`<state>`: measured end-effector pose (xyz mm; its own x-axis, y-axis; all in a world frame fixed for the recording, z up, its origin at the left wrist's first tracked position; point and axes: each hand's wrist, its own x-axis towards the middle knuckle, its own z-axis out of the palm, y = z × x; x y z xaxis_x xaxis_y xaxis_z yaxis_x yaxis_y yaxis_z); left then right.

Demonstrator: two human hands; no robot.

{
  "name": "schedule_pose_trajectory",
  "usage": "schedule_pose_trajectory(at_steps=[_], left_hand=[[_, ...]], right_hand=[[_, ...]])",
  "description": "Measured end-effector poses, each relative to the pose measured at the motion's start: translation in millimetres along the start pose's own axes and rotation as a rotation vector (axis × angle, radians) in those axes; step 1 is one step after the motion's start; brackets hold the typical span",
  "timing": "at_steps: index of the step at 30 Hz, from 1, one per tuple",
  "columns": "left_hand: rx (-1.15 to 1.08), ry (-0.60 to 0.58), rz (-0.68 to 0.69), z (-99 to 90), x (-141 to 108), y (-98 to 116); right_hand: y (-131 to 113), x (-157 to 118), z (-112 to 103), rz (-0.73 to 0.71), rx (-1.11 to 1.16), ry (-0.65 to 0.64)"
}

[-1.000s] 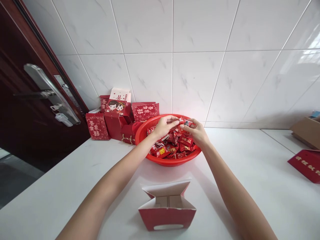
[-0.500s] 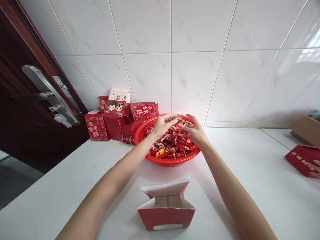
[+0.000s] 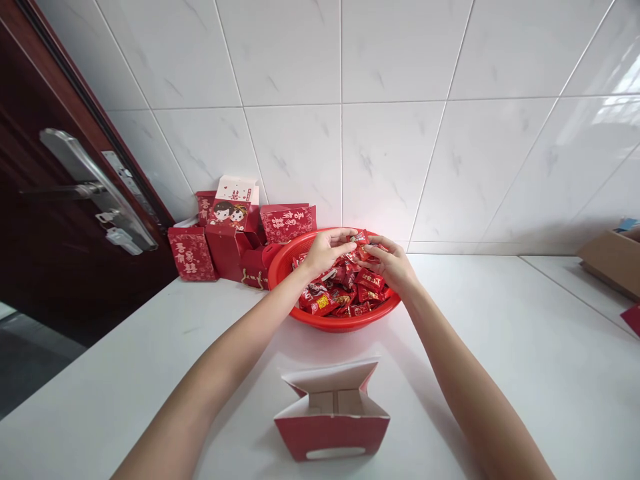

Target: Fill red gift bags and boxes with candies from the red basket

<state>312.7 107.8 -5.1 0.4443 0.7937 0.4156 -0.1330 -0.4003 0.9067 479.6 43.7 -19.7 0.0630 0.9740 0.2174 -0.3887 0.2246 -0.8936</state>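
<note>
A red oval plastic basket (image 3: 334,325) full of red wrapped candies (image 3: 345,293) stands on the white counter. Over its back part, my left hand (image 3: 325,253) pinches a small red wrapped candy (image 3: 359,237) between thumb and fingers. Close beside it, my right hand (image 3: 393,263) has its fingers bent inward among the candies at the basket's right side. What lies between those fingertips blends into the red wrappers. Nearer to me stands a red paper box (image 3: 333,437), its white-lined top unfolded and its visible inside bare.
Several red printed boxes (image 3: 193,253) are grouped left of the basket against the tiled wall (image 3: 295,147). A dark red door (image 3: 30,220) with a metal handle (image 3: 97,190) is at the left. A cardboard box (image 3: 613,260) sits at the far right, near a red corner at the picture's edge.
A red candy now shows between my left thumb and fingers. My right hand's fingers have drawn closer together and bent inward. The view has turned slightly, so the red box at right is mostly out of sight.
</note>
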Motion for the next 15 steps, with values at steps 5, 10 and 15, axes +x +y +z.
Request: schedule_pose_trajectory(at_steps=[5, 10, 15], left_hand=[[-0.022, -0.019, -0.007, -0.9, 0.4, -0.4], [0.011, -0.064, -0.017, -1.3, -0.3, 1.2], [0.069, -0.072, -0.030, -5.2, -0.6, 6.4]], right_hand=[[-1.2, -0.5, 1.4, -0.017, 0.020, 0.020], [0.4, -0.4, -1.9, -0.004, -0.043, 0.055], [-1.7, -1.5, -0.2, 0.029, -0.038, 0.057]])
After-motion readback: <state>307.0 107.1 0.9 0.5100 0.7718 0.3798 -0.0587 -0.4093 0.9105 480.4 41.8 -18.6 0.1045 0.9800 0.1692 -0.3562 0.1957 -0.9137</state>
